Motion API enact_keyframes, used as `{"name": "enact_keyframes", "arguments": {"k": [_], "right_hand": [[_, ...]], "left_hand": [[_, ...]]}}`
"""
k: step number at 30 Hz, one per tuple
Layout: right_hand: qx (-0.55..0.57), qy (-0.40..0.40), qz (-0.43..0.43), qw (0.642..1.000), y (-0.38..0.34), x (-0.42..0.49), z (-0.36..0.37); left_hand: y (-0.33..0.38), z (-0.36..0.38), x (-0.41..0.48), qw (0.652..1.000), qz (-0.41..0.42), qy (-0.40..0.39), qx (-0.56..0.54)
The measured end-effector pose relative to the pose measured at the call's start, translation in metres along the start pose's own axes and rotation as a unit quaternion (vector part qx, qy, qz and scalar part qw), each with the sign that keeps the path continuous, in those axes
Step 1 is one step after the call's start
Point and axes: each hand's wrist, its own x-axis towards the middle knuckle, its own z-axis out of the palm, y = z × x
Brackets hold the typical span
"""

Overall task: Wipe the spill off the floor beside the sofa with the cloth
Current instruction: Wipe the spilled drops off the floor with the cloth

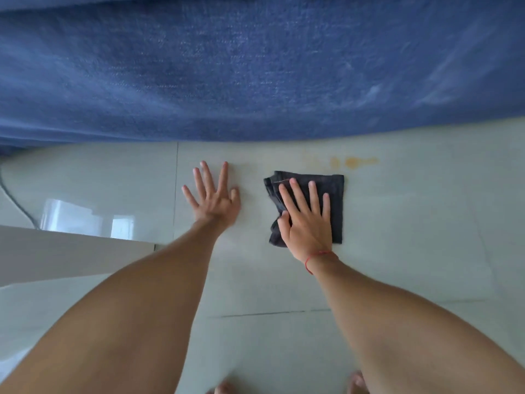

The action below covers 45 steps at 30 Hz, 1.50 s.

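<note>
A folded dark cloth (335, 200) lies flat on the pale tiled floor (412, 237). My right hand (308, 220) presses down on it with fingers spread; a red string circles that wrist. An orange-yellow spill (353, 162) stains the floor just beyond the cloth's far right corner, close to the blue sofa (255, 75). A fainter smear runs left of it. My left hand (213, 197) rests flat on the bare floor to the left of the cloth, fingers apart, holding nothing.
The sofa's blue fabric fills the upper half of the view. A white furniture edge (71, 251) stands at the left, with a grey cable (17, 203) on the floor behind it. Bare toes (356, 383) show at the bottom edge.
</note>
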Motion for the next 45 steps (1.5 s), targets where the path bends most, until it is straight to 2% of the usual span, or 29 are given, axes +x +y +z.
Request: {"name": "enact_keyframes", "arguments": {"k": [3,7,12,14,17,20,24,27,29,32,36,39,42,45], "right_hand": [[-0.015,-0.016,0.045,0.999,0.041,-0.025,-0.006],[-0.008,-0.017,0.106,0.994,0.072,-0.014,-0.016],[0.032,0.017,0.215,0.976,0.054,0.047,-0.018],[0.023,0.009,0.175,0.984,0.040,0.068,-0.017],[0.007,0.006,0.062,0.998,0.013,0.078,-0.012],[0.008,0.010,0.010,1.000,0.001,0.066,-0.007],[-0.009,0.000,-0.061,0.998,0.020,0.032,-0.007],[-0.017,0.004,-0.074,0.997,0.049,0.001,-0.007],[-0.020,0.008,-0.030,0.999,0.075,-0.015,-0.009],[-0.013,0.017,0.095,0.995,0.102,-0.015,-0.017],[0.036,0.047,0.249,0.967,0.101,0.029,-0.023],[0.055,0.053,0.296,0.952,0.086,0.064,-0.025],[0.051,0.044,0.249,0.966,0.057,0.084,-0.023],[0.031,0.045,0.117,0.992,0.017,0.081,-0.014]], "left_hand": [[0.039,0.009,-0.001,0.997,0.066,-0.036,-0.001],[0.049,0.017,0.004,0.995,0.048,-0.088,0.000],[0.049,0.017,0.007,0.994,0.044,-0.102,-0.001],[0.049,0.018,0.009,0.994,0.044,-0.104,-0.001],[0.049,0.018,0.009,0.993,0.042,-0.108,0.000],[0.050,0.016,0.008,0.993,0.041,-0.114,0.005],[0.052,0.013,0.006,0.992,0.038,-0.118,0.003],[0.052,0.010,0.004,0.992,0.037,-0.124,0.008],[0.052,0.009,0.004,0.991,0.038,-0.125,0.009],[0.053,0.009,0.003,0.992,0.039,-0.120,0.008],[0.051,0.010,0.004,0.992,0.043,-0.119,0.002],[0.050,0.012,0.005,0.992,0.047,-0.117,0.001],[0.051,0.012,0.006,0.992,0.044,-0.120,-0.006],[0.052,0.012,0.007,0.992,0.042,-0.120,-0.007]]}}
